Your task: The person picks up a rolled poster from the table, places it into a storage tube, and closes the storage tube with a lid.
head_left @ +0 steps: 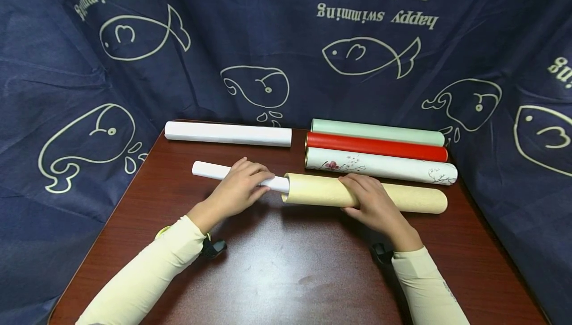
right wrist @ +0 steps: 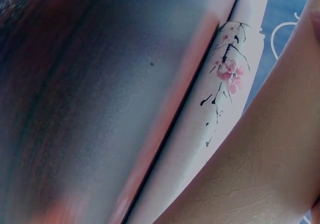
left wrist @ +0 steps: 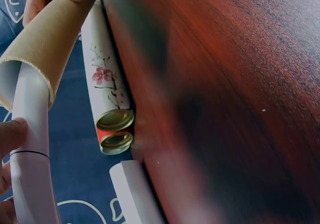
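My left hand [head_left: 243, 183] grips a thin roll of white paper [head_left: 209, 169], thumb and fingers on opposite sides of it. The roll's right end sits inside the open mouth of a cream-yellow cardboard tube [head_left: 319, 190]. Over the middle of that tube my right hand [head_left: 368, 201] is curled, holding it level. In the left wrist view the white roll [left wrist: 31, 104] enters the tube [left wrist: 52, 39], with a dark line running around the roll near the thumb. The right wrist view shows the tube's textured side [right wrist: 260, 169] up close.
Behind the yellow tube lie a white tube with a plum-blossom print [head_left: 380, 166], a red tube [head_left: 377, 147] and a pale green tube [head_left: 375, 132], side by side. A thicker white roll [head_left: 228, 133] lies at the back left of the brown table [head_left: 268, 275]. Dark blue printed cloth [head_left: 277, 27] hangs behind.
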Action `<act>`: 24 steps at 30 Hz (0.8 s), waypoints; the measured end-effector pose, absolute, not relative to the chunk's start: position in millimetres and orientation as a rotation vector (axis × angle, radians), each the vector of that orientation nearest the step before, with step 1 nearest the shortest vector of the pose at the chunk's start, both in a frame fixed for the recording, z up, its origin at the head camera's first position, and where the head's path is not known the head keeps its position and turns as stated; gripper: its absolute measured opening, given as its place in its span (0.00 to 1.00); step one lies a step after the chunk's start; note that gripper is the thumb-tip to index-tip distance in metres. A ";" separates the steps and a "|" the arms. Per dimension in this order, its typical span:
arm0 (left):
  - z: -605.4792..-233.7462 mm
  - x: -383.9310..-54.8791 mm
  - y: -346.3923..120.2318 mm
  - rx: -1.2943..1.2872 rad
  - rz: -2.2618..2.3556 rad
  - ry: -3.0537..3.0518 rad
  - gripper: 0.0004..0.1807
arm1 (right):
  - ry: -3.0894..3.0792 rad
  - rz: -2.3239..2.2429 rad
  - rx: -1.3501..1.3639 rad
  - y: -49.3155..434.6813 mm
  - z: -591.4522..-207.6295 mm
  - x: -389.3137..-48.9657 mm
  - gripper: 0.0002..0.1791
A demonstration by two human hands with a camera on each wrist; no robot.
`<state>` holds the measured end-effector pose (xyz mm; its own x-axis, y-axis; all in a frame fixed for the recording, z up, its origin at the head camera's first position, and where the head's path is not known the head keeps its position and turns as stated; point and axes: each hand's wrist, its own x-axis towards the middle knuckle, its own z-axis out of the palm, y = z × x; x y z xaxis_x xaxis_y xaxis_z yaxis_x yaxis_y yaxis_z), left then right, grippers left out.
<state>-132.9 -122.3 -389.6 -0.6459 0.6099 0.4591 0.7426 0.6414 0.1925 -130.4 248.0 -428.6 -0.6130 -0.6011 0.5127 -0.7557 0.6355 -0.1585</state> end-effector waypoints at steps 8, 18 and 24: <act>-391.0 -133.3 -112.0 -1.091 -0.503 -2.506 0.16 | -2.448 0.511 1.065 248.1 -428.1 -129.2 0.41; -392.2 -134.2 -104.8 -1.096 -0.488 -2.508 0.15 | -2.446 0.517 1.066 248.5 -429.4 -130.5 0.41; -394.3 -132.8 -101.5 -1.113 -0.473 -2.499 0.15 | -2.445 0.515 1.074 246.3 -430.0 -131.8 0.41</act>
